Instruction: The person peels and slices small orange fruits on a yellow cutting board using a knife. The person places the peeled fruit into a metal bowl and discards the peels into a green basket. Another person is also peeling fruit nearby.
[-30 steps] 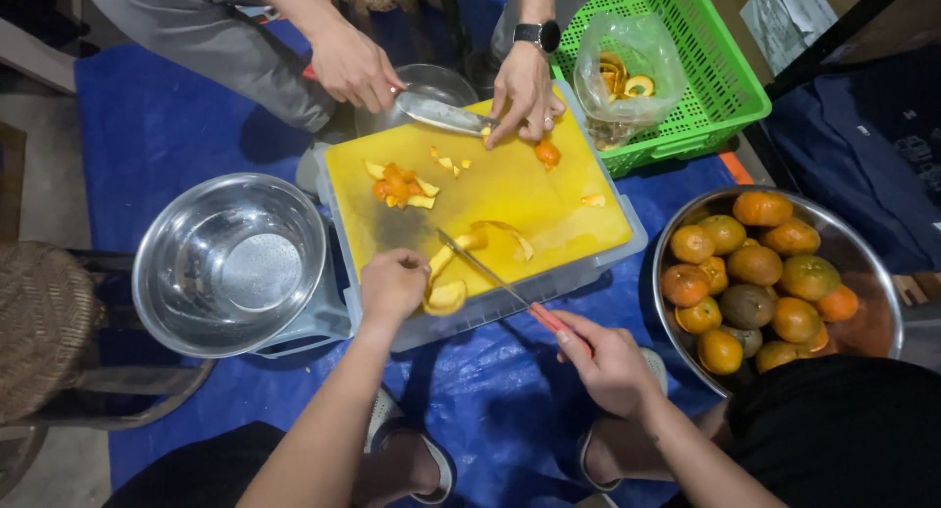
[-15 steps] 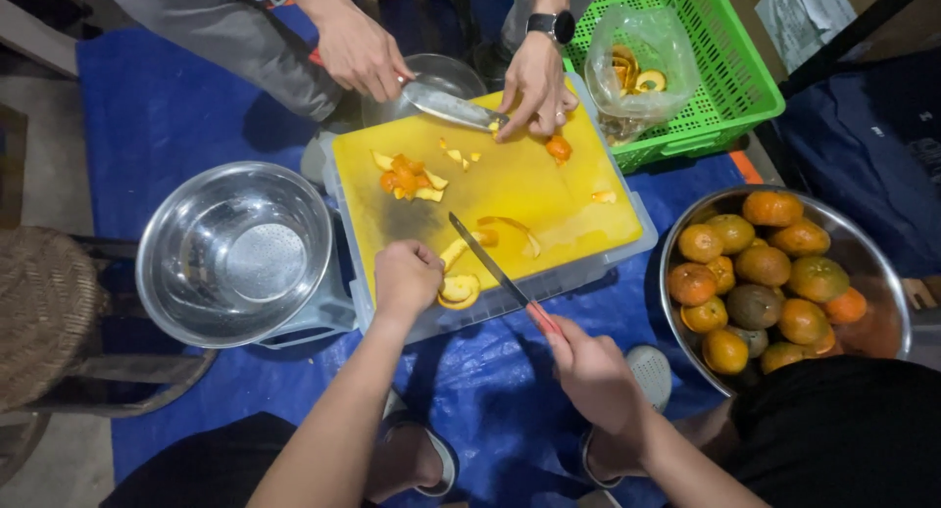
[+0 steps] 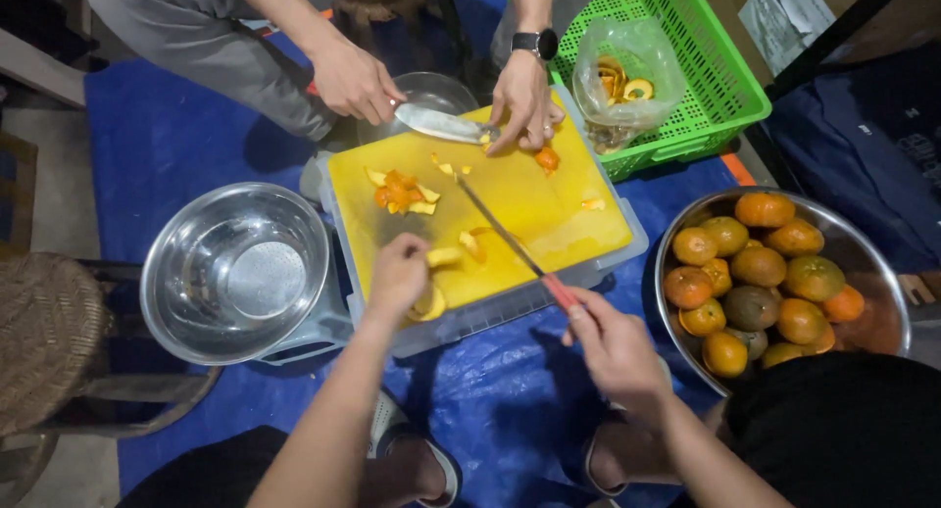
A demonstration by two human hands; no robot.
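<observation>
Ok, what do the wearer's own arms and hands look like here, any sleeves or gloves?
Both forearms are bare, with no sleeves in view. The left hand and right hand wear no gloves, rings or watch. The watch with a dark strap belongs to the other person across the board.

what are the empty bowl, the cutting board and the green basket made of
Empty bowl: likely stainless steel, shiny with reflections. Cutting board: probably plastic, smooth solid yellow, wet sheen. Green basket: moulded plastic, bright open lattice walls.

An empty bowl (image 3: pixel 235 270) sits left of the cutting board (image 3: pixel 549 209), a bowl of oranges (image 3: pixel 774 273) right, a basket (image 3: pixel 686 72) behind (bagged peels (image 3: pixel 622 77) inside).
</observation>
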